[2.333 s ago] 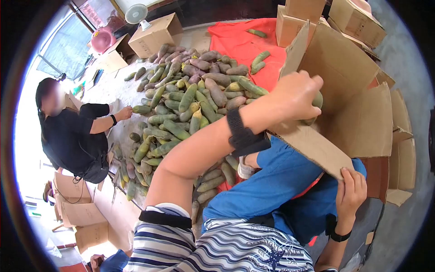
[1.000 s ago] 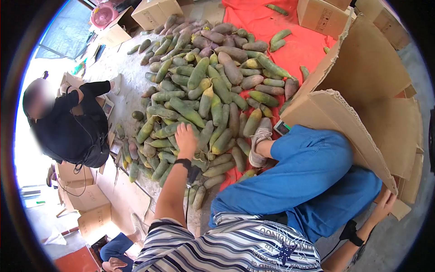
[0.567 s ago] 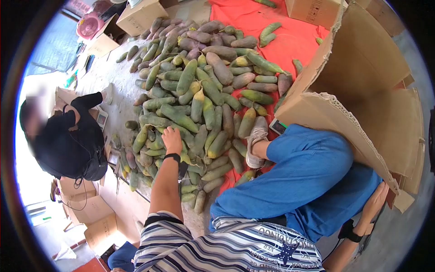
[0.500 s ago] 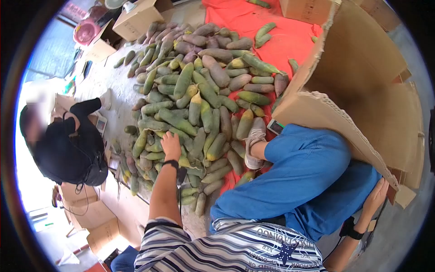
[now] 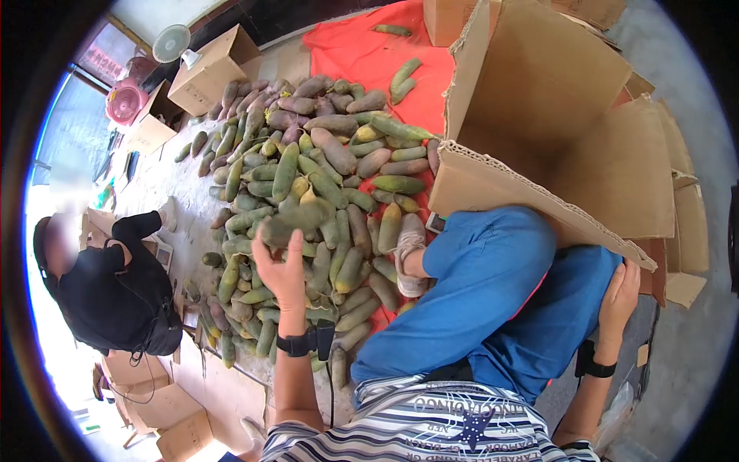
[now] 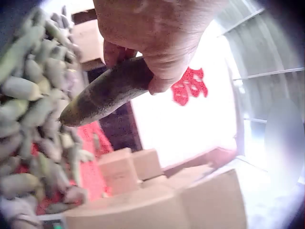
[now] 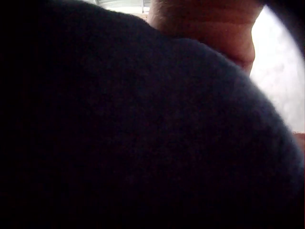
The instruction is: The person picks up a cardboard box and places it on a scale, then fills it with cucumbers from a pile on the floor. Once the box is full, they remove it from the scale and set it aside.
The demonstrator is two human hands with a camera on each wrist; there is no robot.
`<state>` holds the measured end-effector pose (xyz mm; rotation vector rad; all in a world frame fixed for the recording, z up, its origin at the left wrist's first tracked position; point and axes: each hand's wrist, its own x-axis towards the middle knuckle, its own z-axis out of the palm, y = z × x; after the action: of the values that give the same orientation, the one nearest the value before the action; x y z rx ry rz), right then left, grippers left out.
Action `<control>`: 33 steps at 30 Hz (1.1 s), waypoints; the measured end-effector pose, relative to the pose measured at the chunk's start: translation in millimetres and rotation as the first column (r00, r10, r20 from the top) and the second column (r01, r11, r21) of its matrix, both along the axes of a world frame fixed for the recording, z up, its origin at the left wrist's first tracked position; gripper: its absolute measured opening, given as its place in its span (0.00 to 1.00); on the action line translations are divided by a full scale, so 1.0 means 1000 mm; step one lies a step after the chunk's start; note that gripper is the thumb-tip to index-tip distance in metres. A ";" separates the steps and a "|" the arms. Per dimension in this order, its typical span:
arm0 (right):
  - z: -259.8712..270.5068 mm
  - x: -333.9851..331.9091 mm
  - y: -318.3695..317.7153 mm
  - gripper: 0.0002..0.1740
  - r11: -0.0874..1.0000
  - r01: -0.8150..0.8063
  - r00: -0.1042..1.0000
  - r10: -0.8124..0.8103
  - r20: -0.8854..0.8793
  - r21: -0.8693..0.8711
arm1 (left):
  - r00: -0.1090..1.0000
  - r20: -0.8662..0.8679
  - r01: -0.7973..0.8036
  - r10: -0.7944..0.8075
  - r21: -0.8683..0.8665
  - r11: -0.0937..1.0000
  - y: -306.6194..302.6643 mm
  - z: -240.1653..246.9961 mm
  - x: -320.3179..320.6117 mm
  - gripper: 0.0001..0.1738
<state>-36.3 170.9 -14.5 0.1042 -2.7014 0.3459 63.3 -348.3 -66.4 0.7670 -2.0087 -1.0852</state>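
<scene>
My left hand (image 5: 283, 279) is raised over the near part of the pile and grips a green radish (image 5: 286, 226), slightly blurred. The left wrist view shows the thumb and fingers of that hand (image 6: 159, 36) around one end of the radish (image 6: 102, 98), its other end pointing free. Below and beyond lies a large heap of green and purplish radishes (image 5: 331, 150). My right hand (image 5: 620, 296) rests with extended fingers on the blue trouser leg (image 5: 485, 277), close to the cardboard box's lower corner. In the right wrist view, dark trouser cloth (image 7: 143, 119) covers most of that hand (image 7: 205, 21).
A tall open cardboard box (image 5: 531, 196) stands on the right, against my knees. Red cloth (image 5: 346, 54) lies under part of the heap. Another person (image 5: 115, 277) in black sits at the left. More cartons (image 5: 219, 73), a pink fan (image 5: 125, 102) and a white fan (image 5: 172, 44) stand around.
My left hand moved from beside the box to the heap, took hold of a radish and lifted it. My right hand left the box flap and now lies on the leg.
</scene>
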 end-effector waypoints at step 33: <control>-0.008 -0.005 0.006 0.21 0.999 -0.023 1.000 0.023 -0.016 -0.042 | 0.810 -0.121 0.387 -0.574 -0.626 0.677 0.181 0.109 -0.120 0.26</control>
<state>-41.2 176.5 -22.5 0.1253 -2.6782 0.4068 -57.0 -167.1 42.3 -0.2816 -2.1345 -0.7183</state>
